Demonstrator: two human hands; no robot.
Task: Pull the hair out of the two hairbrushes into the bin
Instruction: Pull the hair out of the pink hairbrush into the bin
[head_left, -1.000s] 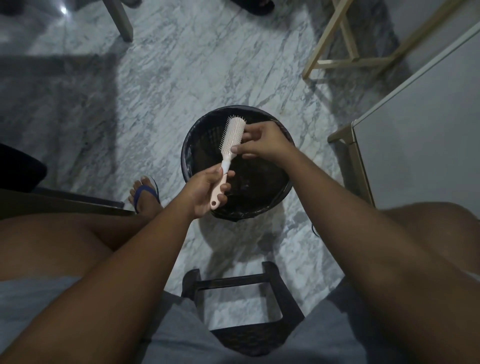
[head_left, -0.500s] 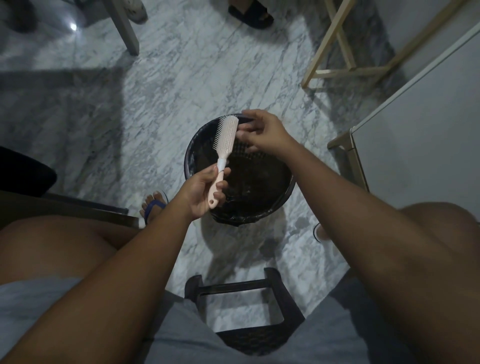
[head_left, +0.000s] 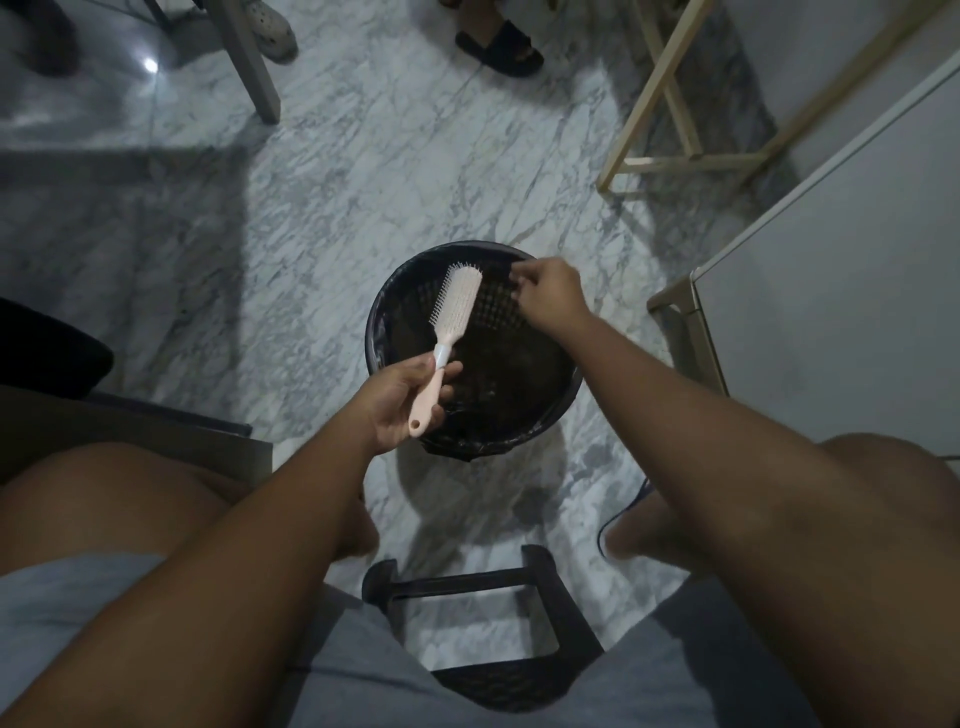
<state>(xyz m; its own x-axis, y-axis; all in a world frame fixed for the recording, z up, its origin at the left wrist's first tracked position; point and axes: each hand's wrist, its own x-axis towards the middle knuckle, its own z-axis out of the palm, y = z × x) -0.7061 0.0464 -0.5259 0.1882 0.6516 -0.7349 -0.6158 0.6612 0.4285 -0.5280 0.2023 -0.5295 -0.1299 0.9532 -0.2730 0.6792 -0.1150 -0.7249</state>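
Probably a home: marble floor (head_left: 363, 171), sandal (head_left: 501, 44), wooden furniture legs (head_left: 670, 104).

White marble floor (head_left: 363, 171) with grey veins fills most of the view. At the top edge sit 1 black sandal (head_left: 501, 44) and 1 pale perforated clog (head_left: 275, 31), the clog just beside a grey furniture leg (head_left: 249, 67). A pale wooden frame (head_left: 670, 104) stands at upper right, near a white cabinet (head_left: 831, 312) along the right edge. A black plastic stool (head_left: 462, 580) sits at bottom centre, with grey shorts (head_left: 78, 597) on either side. A dark cable (head_left: 618, 514) lies on the floor to its right.
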